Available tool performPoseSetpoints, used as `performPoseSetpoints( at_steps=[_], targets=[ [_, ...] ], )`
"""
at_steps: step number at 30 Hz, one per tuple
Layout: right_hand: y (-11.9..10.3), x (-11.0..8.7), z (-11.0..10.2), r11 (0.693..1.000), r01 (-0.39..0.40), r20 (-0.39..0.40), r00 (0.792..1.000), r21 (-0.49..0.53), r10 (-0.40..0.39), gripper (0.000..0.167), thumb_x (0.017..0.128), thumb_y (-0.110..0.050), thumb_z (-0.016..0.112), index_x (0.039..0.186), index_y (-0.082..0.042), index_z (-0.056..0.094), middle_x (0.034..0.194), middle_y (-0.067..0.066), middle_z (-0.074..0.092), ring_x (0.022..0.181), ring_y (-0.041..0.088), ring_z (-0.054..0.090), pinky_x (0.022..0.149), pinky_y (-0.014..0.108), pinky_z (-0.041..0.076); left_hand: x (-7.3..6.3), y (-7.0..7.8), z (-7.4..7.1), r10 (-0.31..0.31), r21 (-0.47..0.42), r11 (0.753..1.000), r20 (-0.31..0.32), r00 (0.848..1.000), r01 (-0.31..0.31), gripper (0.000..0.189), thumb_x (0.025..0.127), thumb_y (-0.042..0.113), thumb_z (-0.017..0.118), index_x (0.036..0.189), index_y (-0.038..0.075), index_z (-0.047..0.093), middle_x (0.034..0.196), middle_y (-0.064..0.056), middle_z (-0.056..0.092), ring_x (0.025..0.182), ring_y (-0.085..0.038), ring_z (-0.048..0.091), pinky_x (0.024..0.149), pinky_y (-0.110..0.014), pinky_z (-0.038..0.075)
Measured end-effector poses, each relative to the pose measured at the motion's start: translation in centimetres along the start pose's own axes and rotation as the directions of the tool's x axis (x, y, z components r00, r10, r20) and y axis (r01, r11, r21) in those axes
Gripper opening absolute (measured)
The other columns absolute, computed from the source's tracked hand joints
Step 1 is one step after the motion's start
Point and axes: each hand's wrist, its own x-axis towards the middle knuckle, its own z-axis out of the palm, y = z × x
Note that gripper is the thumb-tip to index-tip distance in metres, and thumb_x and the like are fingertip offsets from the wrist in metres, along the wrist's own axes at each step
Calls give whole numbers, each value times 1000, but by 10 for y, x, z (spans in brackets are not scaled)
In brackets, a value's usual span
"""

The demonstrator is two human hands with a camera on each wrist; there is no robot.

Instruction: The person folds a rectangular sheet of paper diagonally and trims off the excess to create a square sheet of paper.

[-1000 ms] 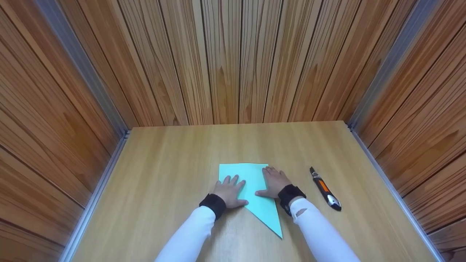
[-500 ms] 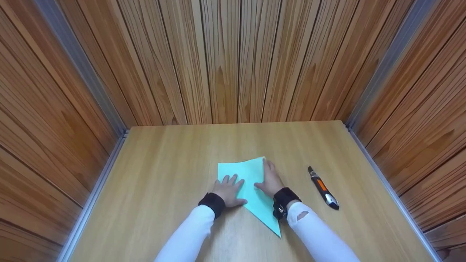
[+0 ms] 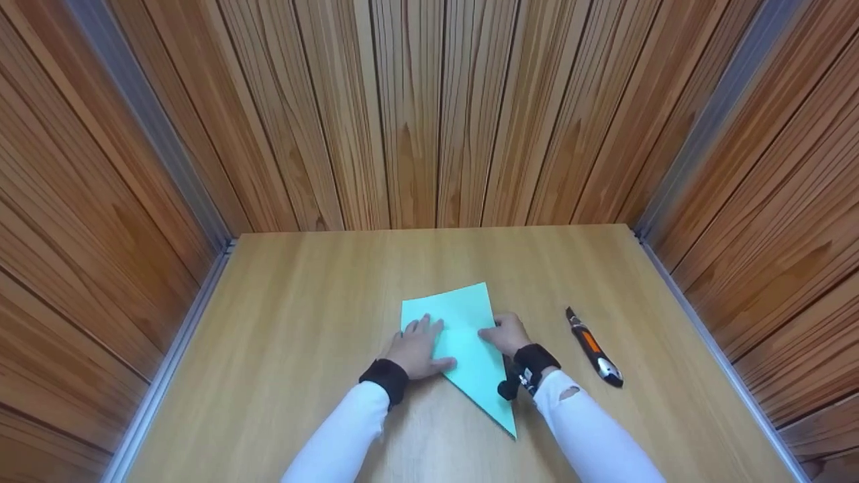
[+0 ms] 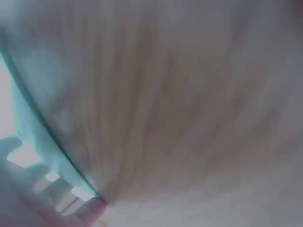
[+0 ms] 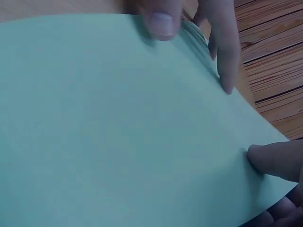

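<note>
"Turquoise paper: where do you have it?"

"On the wooden table, between your left hand and your right hand. Your left rests on it, fingers extended; your right pinches its right edge, thumb on top, fingers underneath."

"And what do the panelled walls enclose?"

"That table, bearing your paper and, to the right of your right hand, an orange-and-black utility knife."

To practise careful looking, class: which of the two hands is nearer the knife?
The right hand, pinching the turquoise paper at its right edge; the left hand, resting on it, is farther from the knife.
</note>
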Motion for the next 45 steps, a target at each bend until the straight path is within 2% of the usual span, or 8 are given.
performPoseSetpoints(
  at_steps=[2, 4, 9, 12, 16, 23, 31, 45],
  targets=[
    [-1, -2, -6, 1000, 19, 8, 1000, 20, -19, 32, 106, -11, 66, 135, 4, 72, 134, 21, 74, 123, 35, 67, 114, 54, 51, 1, -6, -2, -62, -162, 986, -87, 994, 47, 92, 102, 50, 73, 172, 9, 29, 179, -24, 25, 165, -45, 27, 131, -64, 30],
    [-3, -4, -13, 998, 41, 12, 999, 39, -42, 30, 108, -13, 66, 133, 2, 73, 134, 19, 75, 124, 34, 67, 113, 53, 50, 1, -12, -7, -144, -350, 933, -151, 978, 84, 96, 103, 41, 75, 173, 6, 19, 180, -25, 20, 166, -45, 24, 133, -61, 28],
    [-5, -8, -32, 995, 73, 41, 996, 72, -76, 22, 109, -17, 66, 123, -3, 76, 105, 6, 72, 100, 24, 64, 91, 36, 49, -6, -26, -21, -302, -716, 685, -111, 947, 134, 112, 103, 35, 77, 173, 3, -4, 177, -31, 20, 163, -47, 31, 132, -60, 28],
    [-5, -8, -41, 991, 93, 57, 993, 96, -99, 24, 108, -16, 67, 126, -2, 75, 105, 3, 73, 97, 20, 63, 85, 30, 48, -8, -32, -28, -291, -802, 579, -33, 956, 149, 108, 103, 38, 76, 173, 1, 2, 169, -34, 37, 148, -46, 54, 126, -57, 41],
    [-3, -8, -48, 979, 130, 106, 983, 157, -147, 33, 108, -15, 67, 134, 4, 71, 125, 14, 77, 110, 24, 72, 95, 33, 58, -6, -35, -32, -163, -856, 513, -18, 986, 69, 71, 106, 30, 73, 161, -3, 41, 145, -28, 66, 116, -37, 76, 110, -55, 57],
    [0, -15, -58, 957, 114, 210, 962, 267, -173, 40, 108, -21, 68, 141, 2, 67, 127, 7, 78, 116, 20, 73, 104, 36, 58, -9, -35, -35, -110, -887, 462, -25, 994, 29, 27, 104, 25, 76, 124, 7, 75, 100, -4, 80, 97, -35, 79, 102, -57, 61],
    [-1, -16, -65, 923, 127, 345, 902, 362, -259, 52, 109, -24, 67, 152, 4, 56, 142, 12, 72, 131, 25, 70, 114, 39, 55, -11, -32, -44, -84, -899, 438, -28, 996, 11, 28, 103, 20, 77, 124, 2, 76, 100, -7, 81, 83, -21, 81, 85, -40, 68],
    [-1, -18, -69, 902, 108, 377, 883, 418, -280, 47, 110, -14, 60, 153, 2, 55, 138, 1, 72, 127, 18, 69, 111, 34, 55, -20, -36, -59, 153, -913, 407, 45, 987, -21, 17, 111, 12, 63, 115, 1, 75, 94, -3, 81, 84, -15, 82, 81, -30, 67]
  ],
)
